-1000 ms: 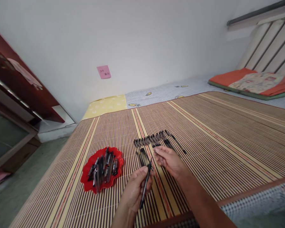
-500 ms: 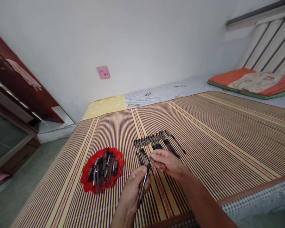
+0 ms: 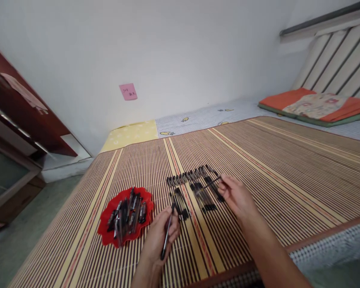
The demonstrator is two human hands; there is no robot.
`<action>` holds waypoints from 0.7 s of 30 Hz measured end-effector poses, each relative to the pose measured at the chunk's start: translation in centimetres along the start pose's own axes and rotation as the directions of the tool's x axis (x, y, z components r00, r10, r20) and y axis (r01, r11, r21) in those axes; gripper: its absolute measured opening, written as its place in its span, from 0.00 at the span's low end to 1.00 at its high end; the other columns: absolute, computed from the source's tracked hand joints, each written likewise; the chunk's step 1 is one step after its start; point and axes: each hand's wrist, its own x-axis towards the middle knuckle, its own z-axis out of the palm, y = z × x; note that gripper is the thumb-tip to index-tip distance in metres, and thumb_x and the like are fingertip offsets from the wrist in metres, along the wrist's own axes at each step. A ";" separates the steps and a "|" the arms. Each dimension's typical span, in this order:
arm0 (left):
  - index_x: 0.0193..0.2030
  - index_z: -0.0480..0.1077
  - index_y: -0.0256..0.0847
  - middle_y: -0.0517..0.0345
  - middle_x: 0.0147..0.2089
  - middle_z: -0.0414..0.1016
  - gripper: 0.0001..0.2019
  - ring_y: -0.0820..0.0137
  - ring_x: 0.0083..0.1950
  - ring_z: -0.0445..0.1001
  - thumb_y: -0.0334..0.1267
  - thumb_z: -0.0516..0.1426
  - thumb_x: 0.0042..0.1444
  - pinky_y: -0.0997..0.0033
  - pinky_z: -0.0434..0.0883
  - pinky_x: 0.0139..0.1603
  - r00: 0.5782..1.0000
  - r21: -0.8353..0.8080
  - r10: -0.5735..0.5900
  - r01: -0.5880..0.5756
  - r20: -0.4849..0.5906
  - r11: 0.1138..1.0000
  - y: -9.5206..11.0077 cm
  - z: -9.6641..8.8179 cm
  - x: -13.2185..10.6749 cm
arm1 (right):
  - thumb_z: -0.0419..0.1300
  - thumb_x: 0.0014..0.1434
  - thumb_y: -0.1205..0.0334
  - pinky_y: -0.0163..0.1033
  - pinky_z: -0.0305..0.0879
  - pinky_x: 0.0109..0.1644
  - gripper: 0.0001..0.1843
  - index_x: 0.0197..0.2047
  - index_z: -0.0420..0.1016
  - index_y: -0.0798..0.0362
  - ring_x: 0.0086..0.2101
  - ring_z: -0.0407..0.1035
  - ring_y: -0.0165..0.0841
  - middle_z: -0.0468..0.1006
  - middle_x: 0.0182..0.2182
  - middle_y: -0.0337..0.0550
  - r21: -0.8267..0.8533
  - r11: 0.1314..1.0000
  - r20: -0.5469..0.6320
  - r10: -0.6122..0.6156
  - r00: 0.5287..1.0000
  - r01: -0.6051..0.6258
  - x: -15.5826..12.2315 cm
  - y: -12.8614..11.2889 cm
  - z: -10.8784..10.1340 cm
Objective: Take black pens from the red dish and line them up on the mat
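My left hand (image 3: 163, 230) is closed round a dark pen barrel (image 3: 167, 236), which slants up from the palm. My right hand (image 3: 235, 194) pinches one end of a thin dark pen refill (image 3: 211, 183), slightly blurred, pointing left over the laid-out parts. Beneath it lies a group of slim dark-ended pen parts (image 3: 204, 200). A second group of thin pen parts (image 3: 181, 204) is just beyond my left fingers. Behind these runs a row of black pen caps (image 3: 184, 177). Several more dark pen parts (image 3: 214, 189) lie beside my right fingertips.
A red scalloped dish (image 3: 103, 224) holding several pens (image 3: 127, 216) stands left of my left hand. Everything rests on a striped bamboo mat (image 3: 243, 160) over a bed. A folded orange cloth (image 3: 303, 105) lies at the far right, near the wall.
My hands have parted. The right hand has moved right and away from the left, carrying the refill. My left hand has shifted slightly left, still with the barrel.
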 end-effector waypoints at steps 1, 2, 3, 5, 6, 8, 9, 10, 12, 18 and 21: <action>0.33 0.70 0.36 0.71 0.17 0.54 0.16 0.81 0.17 0.47 0.50 0.60 0.58 0.78 0.46 0.18 1.000 -0.004 0.000 0.000 -0.003 1.000 -0.1 -0.1 0.0 | 0.75 0.44 0.56 0.30 0.56 0.22 0.17 0.29 0.73 0.53 0.22 0.60 0.23 0.70 0.23 0.35 -0.036 0.996 0.108 0.082 0.991 -0.079 -0.4 0.2 0.5; 0.34 0.70 0.36 0.72 0.17 0.52 0.17 0.82 0.17 0.46 0.50 0.60 0.58 0.79 0.46 0.18 1.000 0.008 -0.008 0.008 0.004 1.000 -0.2 -0.1 0.1 | 0.74 0.46 0.55 0.30 0.55 0.22 0.16 0.30 0.73 0.54 0.21 0.59 0.23 0.70 0.23 0.35 -0.083 0.985 0.214 0.168 0.962 -0.153 -1.0 0.7 1.3; 0.35 0.71 0.35 0.73 0.17 0.51 0.17 0.82 0.17 0.45 0.51 0.61 0.57 0.79 0.45 0.18 1.000 0.027 -0.021 0.021 0.015 0.999 -0.3 -0.2 0.1 | 0.73 0.48 0.54 0.30 0.54 0.21 0.16 0.30 0.74 0.55 0.20 0.58 0.22 0.70 0.22 0.34 -0.131 0.969 0.301 0.242 0.922 -0.212 -1.5 1.3 2.1; 0.35 0.71 0.34 0.73 0.17 0.51 0.18 0.83 0.17 0.43 0.50 0.64 0.53 0.80 0.44 0.17 0.998 0.070 -0.053 0.051 0.024 0.996 -0.7 -0.2 0.2 | 0.71 0.50 0.52 0.29 0.53 0.21 0.17 0.30 0.73 0.55 0.19 0.57 0.21 0.69 0.20 0.33 -0.198 0.942 0.393 0.330 0.858 -0.272 -2.5 2.7 3.7; 0.34 0.71 0.35 0.74 0.18 0.50 0.18 0.83 0.18 0.42 0.50 0.66 0.51 0.80 0.43 0.17 0.998 0.085 -0.068 0.066 0.020 0.994 -0.9 -0.3 0.2 | 0.71 0.50 0.51 0.29 0.53 0.21 0.18 0.30 0.73 0.55 0.18 0.57 0.21 0.68 0.19 0.32 -0.219 0.934 0.407 0.351 0.843 -0.283 -2.9 3.4 4.4; 0.33 0.69 0.36 0.75 0.18 0.50 0.19 0.83 0.18 0.39 0.49 0.68 0.47 0.81 0.42 0.16 0.997 0.089 -0.081 0.081 -0.002 0.993 -1.1 -0.3 0.3 | 0.72 0.49 0.49 0.29 0.54 0.21 0.19 0.30 0.72 0.55 0.18 0.58 0.22 0.69 0.18 0.31 -0.251 0.924 0.412 0.371 0.833 -0.287 -3.3 4.5 5.2; 0.32 0.69 0.37 0.75 0.17 0.49 0.19 0.83 0.18 0.39 0.49 0.69 0.46 0.81 0.41 0.16 0.996 0.084 -0.083 0.083 -0.012 0.993 -1.1 -0.4 0.3 | 0.72 0.48 0.48 0.29 0.54 0.21 0.20 0.30 0.72 0.55 0.17 0.58 0.22 0.69 0.18 0.31 -0.260 0.923 0.413 0.373 0.831 -0.284 -3.4 4.8 5.4; 0.32 0.68 0.37 0.75 0.17 0.48 0.20 0.83 0.18 0.38 0.49 0.69 0.46 0.81 0.41 0.16 0.996 0.076 -0.089 0.090 -0.017 0.993 -1.1 -0.4 0.3 | 0.72 0.47 0.48 0.29 0.55 0.21 0.20 0.30 0.72 0.55 0.17 0.59 0.22 0.69 0.18 0.31 -0.261 0.924 0.412 0.368 0.834 -0.279 -3.3 5.0 5.4; 0.31 0.67 0.38 0.76 0.17 0.48 0.20 0.83 0.18 0.38 0.49 0.69 0.45 0.81 0.41 0.16 0.995 0.054 -0.103 0.104 -0.016 0.993 -1.1 -0.4 0.3 | 0.73 0.47 0.48 0.29 0.57 0.21 0.21 0.32 0.73 0.55 0.18 0.60 0.22 0.72 0.20 0.32 -0.240 0.933 0.395 0.345 0.851 -0.267 -3.1 5.0 5.2; 0.31 0.65 0.38 0.75 0.19 0.48 0.18 0.82 0.19 0.38 0.46 0.68 0.49 0.82 0.42 0.17 0.990 0.000 -0.129 0.129 0.060 0.992 -1.3 -0.5 0.1 | 0.74 0.45 0.50 0.29 0.59 0.23 0.20 0.30 0.73 0.55 0.20 0.62 0.22 0.74 0.22 0.35 -0.206 0.951 0.358 0.295 0.886 -0.233 -2.7 4.4 4.7; 0.31 0.64 0.39 0.74 0.19 0.48 0.17 0.82 0.19 0.37 0.45 0.67 0.50 0.81 0.42 0.17 0.988 0.002 -0.131 0.131 0.077 0.991 -1.2 -0.4 0.0 | 0.74 0.45 0.50 0.28 0.59 0.23 0.20 0.30 0.73 0.56 0.20 0.62 0.22 0.73 0.21 0.34 -0.215 0.948 0.353 0.299 0.886 -0.234 -2.7 4.4 4.7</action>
